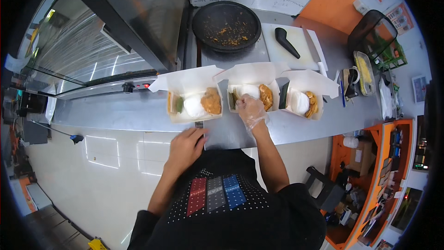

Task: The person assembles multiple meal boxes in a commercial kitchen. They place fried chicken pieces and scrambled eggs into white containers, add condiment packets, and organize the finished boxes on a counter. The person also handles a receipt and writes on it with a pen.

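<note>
My right hand (252, 111), in a clear plastic glove, reaches into the middle open paper box (280, 93). Its fingers are pinched together at the box's left side, beside the white rice (248, 90); what they hold, if anything, is hidden. Fried chicken (266, 97) lies right of that rice. My bare left hand (187, 147) hovers by the counter's front edge, loosely open and holding nothing. The left box (189, 118) holds green slices (177, 103), rice (194, 106) and a golden fried piece (211, 101). In the right box (305, 113) are rice (300, 103) and chicken (311, 104).
A dark stone mortar (226, 25) with crumbs stands behind the boxes. Right of it, a black pestle (287, 43) and a knife (312, 46) lie on a white cutting board (273, 34). A glass cabinet (152, 23) stands left; a tray of yellow food (364, 72) sits far right.
</note>
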